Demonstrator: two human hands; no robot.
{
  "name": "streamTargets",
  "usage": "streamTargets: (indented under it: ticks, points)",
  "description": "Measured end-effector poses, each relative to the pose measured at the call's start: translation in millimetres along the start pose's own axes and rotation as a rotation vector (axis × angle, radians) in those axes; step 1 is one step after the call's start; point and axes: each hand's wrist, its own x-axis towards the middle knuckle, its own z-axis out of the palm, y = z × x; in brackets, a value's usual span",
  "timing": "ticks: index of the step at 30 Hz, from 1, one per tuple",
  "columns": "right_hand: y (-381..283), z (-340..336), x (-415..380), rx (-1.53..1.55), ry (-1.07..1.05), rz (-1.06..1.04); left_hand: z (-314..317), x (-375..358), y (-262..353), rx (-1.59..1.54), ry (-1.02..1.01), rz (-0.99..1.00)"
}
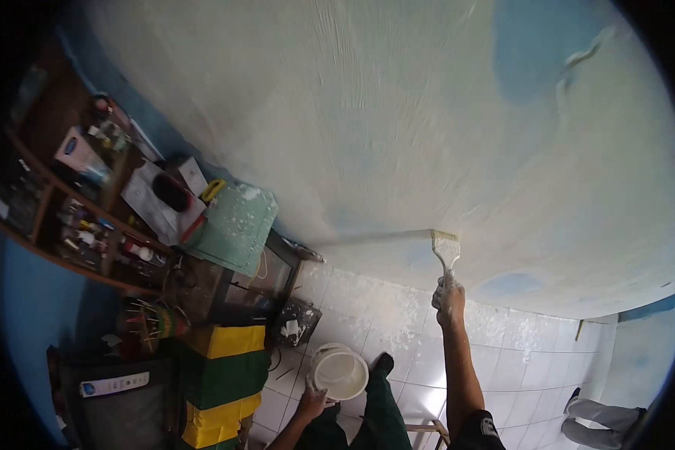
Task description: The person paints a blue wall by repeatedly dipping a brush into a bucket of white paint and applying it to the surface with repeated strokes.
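My right hand is wrapped round the handle of a wide paintbrush, its bristles up at the wall. The wall is coated in streaky white over blue, with blue patches showing through. Low at my left side, my left hand grips the rim of a white bucket. The bucket holds a pale layer in its bottom, and its rim is smeared. White smears mark the fingers of both hands.
A wooden shelf crowded with small items stands at the left, near a splattered green plastic cover. Yellow-and-green fabric lies below it. White splatters dot the tiled floor. Another person's legs show at the lower right.
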Motion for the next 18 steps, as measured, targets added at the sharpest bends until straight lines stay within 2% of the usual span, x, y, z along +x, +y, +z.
streamTargets:
  ticks: [2, 5, 7, 10, 14, 15, 17, 18]
  points:
    - [-33, 7, -35, -0.019, -0.064, 0.024, -11, -18, 19, 0.035, -0.006, 0.008]
    - [-66, 7, -91, -0.193, -0.084, -0.11, -8, -59, 57, 0.073, -0.007, 0.008]
    - [-88, 16, -124, -0.24, -0.117, -0.136, 4, -84, 95, 0.123, -0.018, 0.09]
    - [-100, 23, -182, -0.392, -0.148, -0.195, -1, -74, 91, 0.136, -0.011, 0.21]
    - [-110, 36, -241, -0.703, -0.167, -0.295, 28, -108, 141, 0.204, -0.052, 0.305]
    - [-109, 34, -247, -0.907, -0.152, -0.402, 32, -109, 148, 0.377, 0.029, 0.356]
    - [-119, 44, -261, -0.967, -0.188, -0.423, 36, -89, 142, 0.795, 0.089, 0.668]
    - [-122, 45, -272, -1.009, -0.221, -0.412, 37, -89, 141, 0.761, 0.056, 0.649]
